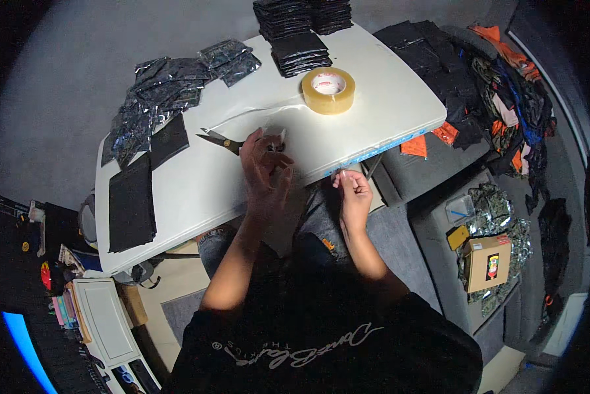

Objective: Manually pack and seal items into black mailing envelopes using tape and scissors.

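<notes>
My left hand [265, 167] is raised over the table in shadow, fingers apart and partly curled. Just beyond it are scissors [224, 142], their dark blades spread and pointing left. The hand covers most of the handles, and I see no clear grip on them. My right hand [354, 192] is at the table's near edge, thumb and fingertips pinched together. Whatever is between them is too small to make out. A large roll of clear yellowish tape [329, 105] lies flat on the white table [196, 184], beyond both hands.
Black packets are stacked at the far edge [301, 54]. Shiny clear-wrapped packets [170, 75] and flat black packets [131, 210] lie on the left. Dark and orange clothing [505, 105] is heaped on the right, near a cardboard box [487, 264]. A white cabinet [108, 322] stands lower left.
</notes>
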A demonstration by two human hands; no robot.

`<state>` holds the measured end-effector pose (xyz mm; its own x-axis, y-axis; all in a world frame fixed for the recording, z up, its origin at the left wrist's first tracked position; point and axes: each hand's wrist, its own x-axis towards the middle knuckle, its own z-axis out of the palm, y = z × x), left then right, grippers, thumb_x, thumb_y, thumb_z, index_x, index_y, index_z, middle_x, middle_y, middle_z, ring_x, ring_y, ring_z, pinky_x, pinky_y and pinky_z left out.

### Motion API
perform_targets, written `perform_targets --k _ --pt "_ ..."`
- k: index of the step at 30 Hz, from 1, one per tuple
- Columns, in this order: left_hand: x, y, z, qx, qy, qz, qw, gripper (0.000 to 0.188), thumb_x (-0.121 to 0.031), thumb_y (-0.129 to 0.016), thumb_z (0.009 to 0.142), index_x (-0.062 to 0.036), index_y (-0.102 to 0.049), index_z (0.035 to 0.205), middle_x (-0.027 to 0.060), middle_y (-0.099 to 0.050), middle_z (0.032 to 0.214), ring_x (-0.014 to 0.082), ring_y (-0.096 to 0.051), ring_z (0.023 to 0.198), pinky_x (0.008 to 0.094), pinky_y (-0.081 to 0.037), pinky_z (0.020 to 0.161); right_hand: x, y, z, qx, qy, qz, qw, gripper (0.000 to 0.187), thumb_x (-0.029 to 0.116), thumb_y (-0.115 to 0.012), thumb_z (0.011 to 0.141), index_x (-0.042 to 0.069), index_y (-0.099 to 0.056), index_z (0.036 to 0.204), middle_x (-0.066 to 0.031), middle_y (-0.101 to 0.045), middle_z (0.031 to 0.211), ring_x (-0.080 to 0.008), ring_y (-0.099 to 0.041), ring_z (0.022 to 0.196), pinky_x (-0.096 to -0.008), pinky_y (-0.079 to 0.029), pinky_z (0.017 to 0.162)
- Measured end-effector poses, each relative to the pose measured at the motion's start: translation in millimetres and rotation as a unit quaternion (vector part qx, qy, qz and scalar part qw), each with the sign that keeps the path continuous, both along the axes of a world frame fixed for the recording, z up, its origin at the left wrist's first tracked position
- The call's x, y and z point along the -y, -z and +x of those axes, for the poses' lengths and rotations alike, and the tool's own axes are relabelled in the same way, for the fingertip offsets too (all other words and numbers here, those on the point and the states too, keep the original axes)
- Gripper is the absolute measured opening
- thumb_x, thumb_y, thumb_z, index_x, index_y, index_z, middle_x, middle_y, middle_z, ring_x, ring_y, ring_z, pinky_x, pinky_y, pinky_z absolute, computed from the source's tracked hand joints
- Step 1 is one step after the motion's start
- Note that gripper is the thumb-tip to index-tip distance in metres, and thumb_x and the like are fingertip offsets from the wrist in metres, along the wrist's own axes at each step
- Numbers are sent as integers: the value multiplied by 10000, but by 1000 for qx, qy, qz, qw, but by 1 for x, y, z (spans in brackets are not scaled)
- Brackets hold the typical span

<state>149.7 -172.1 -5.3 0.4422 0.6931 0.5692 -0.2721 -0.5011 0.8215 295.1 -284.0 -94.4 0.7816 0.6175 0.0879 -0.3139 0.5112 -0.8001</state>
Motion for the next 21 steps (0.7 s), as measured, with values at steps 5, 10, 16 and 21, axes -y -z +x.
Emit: perform_targets --k 5,10,16,21 --pt "0 0 2 -14 28 34 999 805 -32 -649 920 -80 -199 1586 192 -513 1357 192 -642 959 324 -549 820 -2 8 10 -8 -1 -21 1000 57 54 -676 1020 -2 -681 1012 -42 -713 886 -90 -624 793 -240 -501 775" --pt "4 -7 -1 -3 26 -48 998 810 -60 -665 918 -87 -205 1584 185 -515 1354 187 -630 969 323 -547 829 -6 12 11 -14 5 -31 999 80 77 -691 1018 -2 -680 1012 -42 -720 896 -87 -628 794 -240 -504 766" --pt "3 -6 -3 2 39 -46 998 815 -75 -674 919 -93 -207 1586 176 -515 1355 188 -624 986 328 -544 838 -8 12 13 -7 20 -54 998 118 110 -724 1004 1 -678 993 -37 -723 882 -82 -631 785 -235 -501 751" --pt "3 -5 -3 -6 34 -43 998 822 -98 -691 923 -89 -206 1587 182 -518 1365 193 -630 981 332 -546 843 -9 9 13 0 28 -69 997 120 107 -744 989 3 -685 979 -16 -714 846 -60 -615 766 -212 -480 738"
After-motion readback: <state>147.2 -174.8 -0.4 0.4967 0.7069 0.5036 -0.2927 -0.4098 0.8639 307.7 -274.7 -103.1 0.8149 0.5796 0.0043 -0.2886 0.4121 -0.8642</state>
